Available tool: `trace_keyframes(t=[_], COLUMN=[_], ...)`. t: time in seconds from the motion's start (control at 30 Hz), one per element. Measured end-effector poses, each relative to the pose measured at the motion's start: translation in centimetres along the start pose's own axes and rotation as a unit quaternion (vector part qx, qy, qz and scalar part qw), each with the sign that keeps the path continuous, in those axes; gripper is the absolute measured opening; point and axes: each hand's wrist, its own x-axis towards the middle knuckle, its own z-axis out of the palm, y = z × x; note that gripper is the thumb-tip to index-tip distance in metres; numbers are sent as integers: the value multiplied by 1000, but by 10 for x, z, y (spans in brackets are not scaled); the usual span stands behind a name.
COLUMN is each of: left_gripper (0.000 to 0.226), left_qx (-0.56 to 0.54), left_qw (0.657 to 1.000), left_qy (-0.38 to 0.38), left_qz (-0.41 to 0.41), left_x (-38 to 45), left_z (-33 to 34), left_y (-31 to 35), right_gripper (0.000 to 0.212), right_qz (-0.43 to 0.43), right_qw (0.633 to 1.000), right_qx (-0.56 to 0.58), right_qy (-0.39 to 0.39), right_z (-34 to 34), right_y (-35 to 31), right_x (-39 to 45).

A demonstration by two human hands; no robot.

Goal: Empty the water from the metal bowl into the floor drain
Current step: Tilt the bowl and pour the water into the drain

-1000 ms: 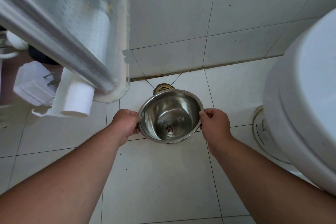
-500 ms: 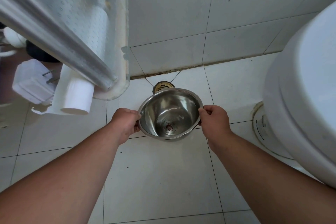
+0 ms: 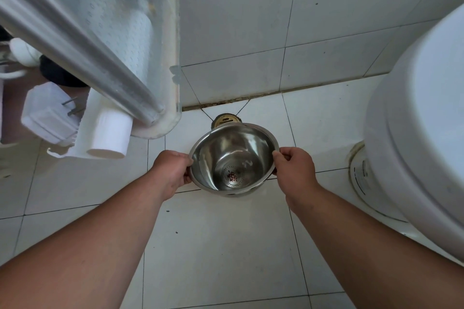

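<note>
Since the earlier frames the metal bowl [image 3: 233, 158] has tipped a little more toward the far side and sits closer over the floor drain [image 3: 226, 119]; hands barely shifted on the rim. Left hand [image 3: 173, 170] grips the left rim, fingers curled under, thumb on top; right hand [image 3: 295, 170] pinches the right rim, fingers closed on it. Bowl held in air above the floor tiles [image 3: 213, 246], far lip overlapping the near edge of the drain, which lies at the wall/floor joint. To do the pour well (judgement): keep far lip centred over drain, tilt slowly away from body, both hands level so the stream leaves at one pt, not along the rim; stay low to cut splash toward the toilet [image 3: 414, 133] on the right. Hard to make out: water level, since the inside shows only reflections + a red mark at the bottom, can't tell how much is left. Most of drain hidden behind bowl; fingertips under the rim hidden. Glass shower door [image 3: 75, 20] and paper roll [image 3: 110, 135] far left, clear of the pour.
</note>
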Motion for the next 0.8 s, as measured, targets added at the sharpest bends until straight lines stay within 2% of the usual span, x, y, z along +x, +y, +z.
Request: trace_keyframes(t=[0.4, 0.8], left_gripper=[17, 16], left_qx=[-12, 5], left_qw=[1000, 999], left_qy=[3, 19], left_qz=[12, 28], left_x=[1, 6], left_z=[-2, -4], left_y=[3, 0], right_gripper=[35, 38], right_qz=[-8, 16], right_qw=[999, 999], right_qx=[-21, 20], right_qy=[38, 22], right_z=[4, 7], right_y=[-1, 4], right_x=[-5, -4])
